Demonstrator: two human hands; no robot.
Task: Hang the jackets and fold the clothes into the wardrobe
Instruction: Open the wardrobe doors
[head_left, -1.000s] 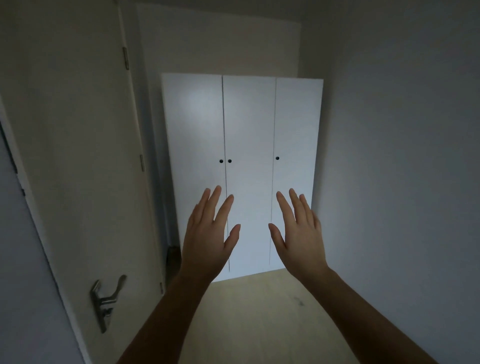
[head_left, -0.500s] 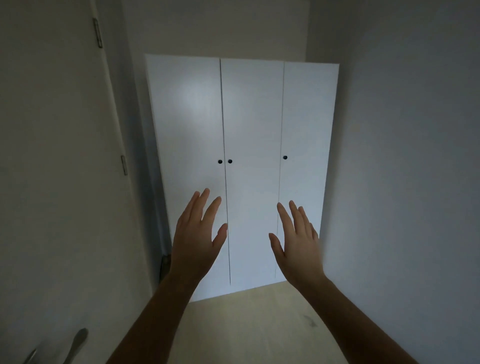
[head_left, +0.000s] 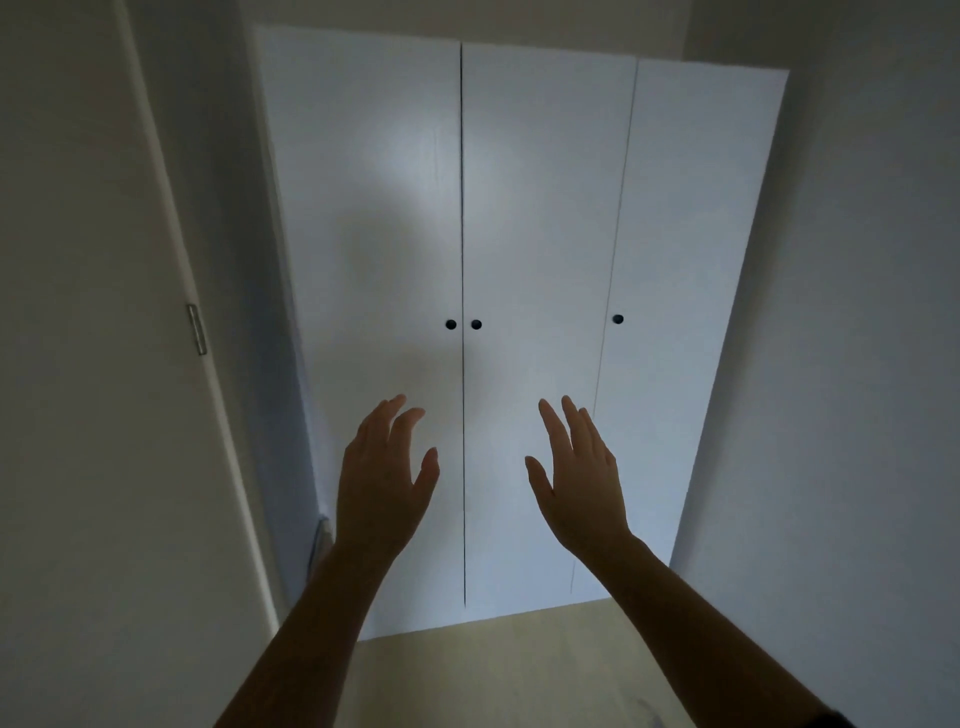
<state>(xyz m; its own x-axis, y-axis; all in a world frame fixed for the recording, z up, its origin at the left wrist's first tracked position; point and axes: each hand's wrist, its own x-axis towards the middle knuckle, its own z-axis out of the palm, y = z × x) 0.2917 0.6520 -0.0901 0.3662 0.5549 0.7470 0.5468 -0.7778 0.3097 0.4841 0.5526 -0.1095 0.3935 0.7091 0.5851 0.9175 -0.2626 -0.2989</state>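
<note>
At 12 o'clock, wardrobe (head_left: 519, 208), three doors closed | left hand (head_left: 382, 483) at 7 and right hand (head_left: 582, 478) at 5 o'clock, fingers loosely spread, empty | no jackets or clothes in view; task judged unstarted.

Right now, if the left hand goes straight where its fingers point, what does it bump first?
The left hand would probably meet the wardrobe's left door, below its black knob. Nothing shows between them; the depth is unclear.
</note>
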